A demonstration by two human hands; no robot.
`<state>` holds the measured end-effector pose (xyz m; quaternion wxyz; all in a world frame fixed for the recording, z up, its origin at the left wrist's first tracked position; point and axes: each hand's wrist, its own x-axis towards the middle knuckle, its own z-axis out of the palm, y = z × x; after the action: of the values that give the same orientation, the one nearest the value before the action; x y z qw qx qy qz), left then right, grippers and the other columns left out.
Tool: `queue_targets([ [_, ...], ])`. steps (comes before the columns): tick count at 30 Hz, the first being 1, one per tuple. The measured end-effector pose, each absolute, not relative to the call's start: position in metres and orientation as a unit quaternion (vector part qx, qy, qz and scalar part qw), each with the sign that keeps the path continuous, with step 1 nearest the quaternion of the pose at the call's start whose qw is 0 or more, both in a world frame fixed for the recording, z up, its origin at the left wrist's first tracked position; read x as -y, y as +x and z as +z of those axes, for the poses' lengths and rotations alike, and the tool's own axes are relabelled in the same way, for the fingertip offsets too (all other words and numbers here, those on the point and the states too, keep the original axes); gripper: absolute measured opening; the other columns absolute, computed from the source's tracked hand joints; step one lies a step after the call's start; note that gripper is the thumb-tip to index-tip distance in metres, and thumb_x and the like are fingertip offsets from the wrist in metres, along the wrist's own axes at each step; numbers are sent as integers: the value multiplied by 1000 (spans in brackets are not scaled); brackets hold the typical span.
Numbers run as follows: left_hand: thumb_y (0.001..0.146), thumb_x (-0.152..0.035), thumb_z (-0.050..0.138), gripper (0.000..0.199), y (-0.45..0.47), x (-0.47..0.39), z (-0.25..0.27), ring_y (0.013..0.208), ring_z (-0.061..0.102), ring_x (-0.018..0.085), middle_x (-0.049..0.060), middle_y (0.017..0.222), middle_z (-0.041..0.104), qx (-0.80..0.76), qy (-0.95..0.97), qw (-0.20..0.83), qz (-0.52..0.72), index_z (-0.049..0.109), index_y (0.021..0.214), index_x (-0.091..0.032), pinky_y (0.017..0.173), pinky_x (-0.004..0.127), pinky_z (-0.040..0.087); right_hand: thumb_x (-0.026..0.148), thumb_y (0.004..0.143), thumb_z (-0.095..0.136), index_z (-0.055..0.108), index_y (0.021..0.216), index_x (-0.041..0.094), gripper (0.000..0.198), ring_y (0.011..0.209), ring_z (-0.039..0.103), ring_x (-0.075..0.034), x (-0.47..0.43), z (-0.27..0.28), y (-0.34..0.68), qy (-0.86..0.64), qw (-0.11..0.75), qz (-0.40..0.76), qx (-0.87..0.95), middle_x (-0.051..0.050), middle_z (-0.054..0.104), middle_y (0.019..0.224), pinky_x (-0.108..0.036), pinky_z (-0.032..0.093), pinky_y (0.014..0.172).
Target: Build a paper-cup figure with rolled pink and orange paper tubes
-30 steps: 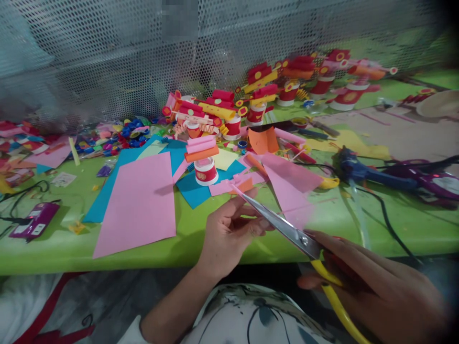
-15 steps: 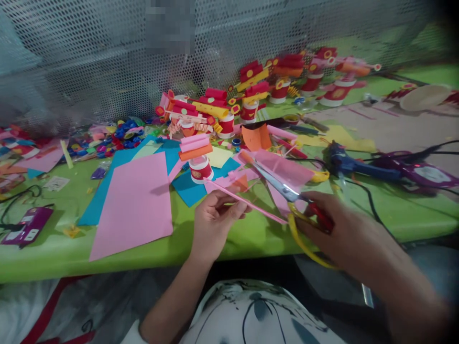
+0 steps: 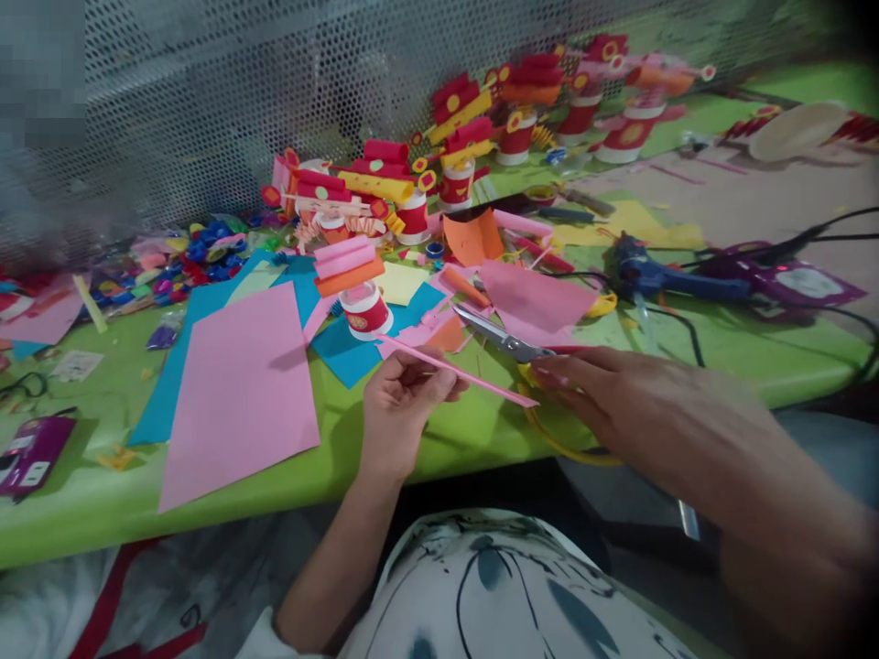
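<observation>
Between the thumb and fingers of my left hand (image 3: 410, 403) is a thin pink paper strip (image 3: 491, 388), slanting down to the right over the table's front. My right hand (image 3: 611, 389) is closed around scissors (image 3: 508, 342) with red and yellow handles; the blades look shut and point up to the left, above the strip's right part. Just behind my left hand stands a red and white paper cup (image 3: 369, 311) topped with pink and orange paper rolls (image 3: 349, 264). A large pink paper sheet (image 3: 244, 394) lies left of my left hand, over blue paper (image 3: 165, 394).
Finished-looking cup figures (image 3: 516, 135) stand along the metal mesh (image 3: 206, 110). A blue glue gun (image 3: 679, 279) with black cords lies at right. Bright small pieces (image 3: 199, 261) are heaped at back left. A purple device (image 3: 36, 453) sits at the left edge.
My right hand has turned and moved slightly up and left with the scissors, their blades swinging left. My left hand still holds the strip. The whole view has shifted a little.
</observation>
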<state>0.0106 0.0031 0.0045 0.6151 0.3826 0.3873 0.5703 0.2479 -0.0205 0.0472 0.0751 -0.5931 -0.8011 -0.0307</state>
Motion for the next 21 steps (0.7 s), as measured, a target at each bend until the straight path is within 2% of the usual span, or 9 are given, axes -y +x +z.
queue_targets([
  [2, 77, -31, 85, 26, 12, -1, 4, 75, 77, 15, 1, 83, 77, -384, 390, 612, 571, 73, 97, -19, 72, 25, 60, 44, 104, 38, 74, 98, 25, 41, 79, 69, -25, 22, 53, 243, -601, 110, -55, 790, -9, 74, 99, -35, 46, 59],
  [3, 78, -30, 85, 25, 13, 0, 4, 75, 77, 15, 1, 83, 77, -383, 394, 610, 571, 73, 97, -19, 74, 26, 61, 45, 103, 41, 73, 98, 24, 39, 81, 68, -24, 22, 55, 239, -597, 153, -34, 787, -9, 73, 101, -35, 47, 62],
  [5, 78, -29, 85, 23, 14, 3, 4, 76, 77, 15, 1, 83, 77, -385, 406, 604, 568, 73, 95, -19, 76, 26, 61, 44, 100, 53, 72, 102, 24, 28, 83, 67, -20, 23, 58, 230, -561, 256, 90, 782, -6, 72, 102, -33, 49, 68],
  [7, 78, -28, 85, 22, 15, 5, 5, 75, 77, 15, 1, 83, 78, -387, 418, 598, 563, 74, 95, -20, 76, 26, 61, 41, 97, 60, 71, 104, 24, 22, 82, 65, -16, 23, 58, 221, -512, 308, 219, 771, -4, 71, 99, -30, 50, 71],
  [9, 78, -27, 85, 22, 15, 7, 4, 75, 76, 15, 1, 84, 79, -388, 429, 594, 560, 74, 95, -20, 75, 25, 61, 38, 97, 61, 71, 99, 24, 18, 81, 64, -15, 22, 55, 214, -500, 310, 262, 765, -2, 71, 93, -28, 48, 72],
  [13, 78, -27, 85, 21, 13, 7, 1, 75, 76, 14, 1, 84, 78, -382, 448, 588, 554, 75, 95, -20, 74, 24, 61, 34, 96, 61, 72, 90, 24, 16, 76, 62, -15, 19, 47, 209, -523, 306, 259, 752, 0, 70, 83, -28, 45, 67],
  [21, 77, -27, 86, 18, 13, 5, 1, 67, 72, 11, 0, 78, 76, -375, 452, 583, 561, 73, 88, -20, 68, 22, 59, 37, 96, 59, 68, 84, 23, 20, 71, 61, -16, 22, 45, 203, -532, 300, 305, 731, -2, 69, 80, -31, 44, 63],
])
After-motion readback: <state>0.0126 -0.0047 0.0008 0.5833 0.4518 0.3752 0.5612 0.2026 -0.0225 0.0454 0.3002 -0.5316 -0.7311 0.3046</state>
